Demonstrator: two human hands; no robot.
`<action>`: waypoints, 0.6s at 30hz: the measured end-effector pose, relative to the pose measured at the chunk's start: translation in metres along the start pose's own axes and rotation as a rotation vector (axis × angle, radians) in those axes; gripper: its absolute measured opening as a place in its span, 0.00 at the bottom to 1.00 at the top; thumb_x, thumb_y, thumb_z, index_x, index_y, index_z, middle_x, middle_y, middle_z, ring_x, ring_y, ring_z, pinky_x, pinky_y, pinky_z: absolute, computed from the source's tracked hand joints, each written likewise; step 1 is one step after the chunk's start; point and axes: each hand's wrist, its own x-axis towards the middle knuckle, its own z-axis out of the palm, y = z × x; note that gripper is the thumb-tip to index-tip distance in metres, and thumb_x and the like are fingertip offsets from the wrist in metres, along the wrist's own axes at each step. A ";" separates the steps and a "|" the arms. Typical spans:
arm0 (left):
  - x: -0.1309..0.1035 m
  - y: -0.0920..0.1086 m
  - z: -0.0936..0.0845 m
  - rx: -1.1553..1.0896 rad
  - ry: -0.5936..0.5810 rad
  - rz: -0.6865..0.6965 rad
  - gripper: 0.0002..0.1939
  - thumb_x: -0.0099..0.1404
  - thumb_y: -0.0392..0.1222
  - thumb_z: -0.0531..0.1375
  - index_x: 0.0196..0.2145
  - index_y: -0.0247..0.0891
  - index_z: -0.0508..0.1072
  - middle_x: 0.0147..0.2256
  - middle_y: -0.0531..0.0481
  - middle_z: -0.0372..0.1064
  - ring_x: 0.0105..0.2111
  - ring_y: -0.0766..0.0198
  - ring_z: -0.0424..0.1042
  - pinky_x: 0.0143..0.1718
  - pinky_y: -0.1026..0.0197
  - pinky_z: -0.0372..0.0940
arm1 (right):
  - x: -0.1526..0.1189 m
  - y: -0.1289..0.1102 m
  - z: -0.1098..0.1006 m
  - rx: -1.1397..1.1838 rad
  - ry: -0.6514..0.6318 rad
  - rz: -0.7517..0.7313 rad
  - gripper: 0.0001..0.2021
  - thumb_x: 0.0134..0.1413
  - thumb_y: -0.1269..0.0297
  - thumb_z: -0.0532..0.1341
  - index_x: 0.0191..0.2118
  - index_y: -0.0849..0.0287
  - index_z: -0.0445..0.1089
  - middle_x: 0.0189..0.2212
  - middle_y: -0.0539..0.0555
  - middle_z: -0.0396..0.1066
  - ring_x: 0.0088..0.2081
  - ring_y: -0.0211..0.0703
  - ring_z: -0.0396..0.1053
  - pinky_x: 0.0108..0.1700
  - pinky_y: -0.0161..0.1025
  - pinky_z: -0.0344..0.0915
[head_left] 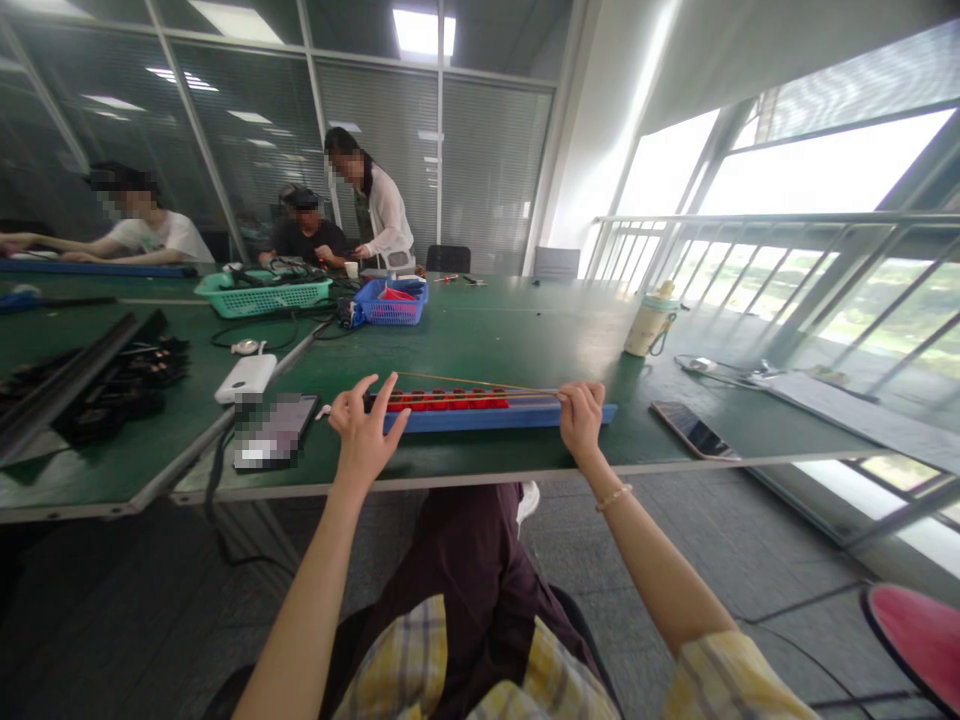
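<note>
A long blue rail [517, 415] lies along the near edge of the green table [487, 340], with a row of several red pieces [448, 400] seated in it. A thin brass-coloured rod [465, 382] runs above the red pieces. My left hand [365, 432] hovers at the rail's left end with fingers spread, touching or just above the first red piece. My right hand [581, 418] is closed around the rod's right end, over the rail.
A dark phone [694, 430] lies right of the rail, a white power bank [246, 377] and another phone [274, 430] to the left. Behind are a beige bottle [649, 322], a blue basket [391, 302] and a green basket [262, 293]. Three people work at the far side.
</note>
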 end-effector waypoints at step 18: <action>0.001 -0.003 0.009 -0.039 -0.028 0.023 0.24 0.73 0.50 0.49 0.63 0.43 0.64 0.58 0.41 0.69 0.60 0.47 0.60 0.59 0.42 0.48 | -0.014 0.004 0.002 -0.057 0.002 -0.184 0.10 0.64 0.68 0.54 0.33 0.53 0.71 0.39 0.54 0.76 0.42 0.49 0.63 0.49 0.49 0.60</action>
